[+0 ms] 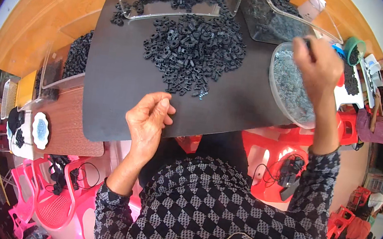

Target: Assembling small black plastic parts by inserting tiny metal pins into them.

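My left hand (148,119) is above the near edge of the dark table (120,78), its fingers curled and the thumb pressed to the forefinger. Whatever is in that pinch is hidden. Just beyond its fingertips lies a heap of small black plastic parts (195,46). A few shiny silvery bits (202,94) sit at the heap's near edge. My right hand (319,65) is raised over the rim of a clear round tub (273,84) of small silvery metal pieces (292,81). Its fingers are bent together; a dark spot shows at the fingertips, too small to identify.
A clear bin (277,28) stands beyond the tub, and another tilted clear bin (175,14) spills black parts. Left is a lower brown table (66,119) with a clear bin. Pink chairs (54,203) and a red stool (270,171) stand below. Other people (382,127) sit at far right.
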Tool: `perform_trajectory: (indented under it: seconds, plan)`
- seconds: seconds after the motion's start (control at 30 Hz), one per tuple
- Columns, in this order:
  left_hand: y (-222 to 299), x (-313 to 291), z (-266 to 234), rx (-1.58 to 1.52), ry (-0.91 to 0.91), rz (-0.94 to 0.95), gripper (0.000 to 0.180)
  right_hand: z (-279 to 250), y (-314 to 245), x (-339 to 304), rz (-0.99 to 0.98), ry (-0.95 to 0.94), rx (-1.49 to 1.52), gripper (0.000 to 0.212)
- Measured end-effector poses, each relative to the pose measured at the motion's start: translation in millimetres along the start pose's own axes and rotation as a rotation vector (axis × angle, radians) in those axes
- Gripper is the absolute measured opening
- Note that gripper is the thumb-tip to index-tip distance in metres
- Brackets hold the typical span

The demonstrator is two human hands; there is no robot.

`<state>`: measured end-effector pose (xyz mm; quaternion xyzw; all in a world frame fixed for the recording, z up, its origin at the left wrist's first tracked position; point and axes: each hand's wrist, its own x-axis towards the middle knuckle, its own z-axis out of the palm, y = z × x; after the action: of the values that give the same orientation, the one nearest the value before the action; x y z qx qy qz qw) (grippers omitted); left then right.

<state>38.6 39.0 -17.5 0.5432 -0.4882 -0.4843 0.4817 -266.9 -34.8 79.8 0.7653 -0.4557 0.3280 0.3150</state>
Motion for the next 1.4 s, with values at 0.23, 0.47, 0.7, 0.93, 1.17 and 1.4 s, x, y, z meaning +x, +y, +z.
perform_trajectory:
  seconds: [0.23, 0.47, 0.7, 0.93, 1.17, 1.4]
  plan:
    - [6.6, 28.5, -15.6, 0.156, 0.081, 0.107, 0.017, 43.1, 83.5, 35.7, 0.261, -0.089, -0.034, 0.028]
    - [-5.5, 69.5, -30.0, 0.354, 0.126, 0.275, 0.021, 61.9, 75.6, 24.6, 0.097, -0.005, -0.244, 0.038]
    - [7.3, 97.0, -20.1, 0.851, 0.027, 0.557, 0.032, 20.0, 10.8, 10.0, -0.003, 0.056, 0.001, 0.028]
    - [14.1, 107.9, -14.8, 1.065, -0.023, 0.71, 0.03, 19.2, -28.2, -16.0, -0.03, -0.013, 0.216, 0.022]
    - [12.0, 110.8, -20.3, 0.922, -0.092, 0.624, 0.031, 22.0, -59.1, -29.3, 0.007, -0.073, 0.378, 0.022]
    - [16.8, 75.6, -21.4, 0.152, -0.2, 0.097, 0.028, 32.9, -102.3, -44.6, 0.127, -0.126, 0.648, 0.021]
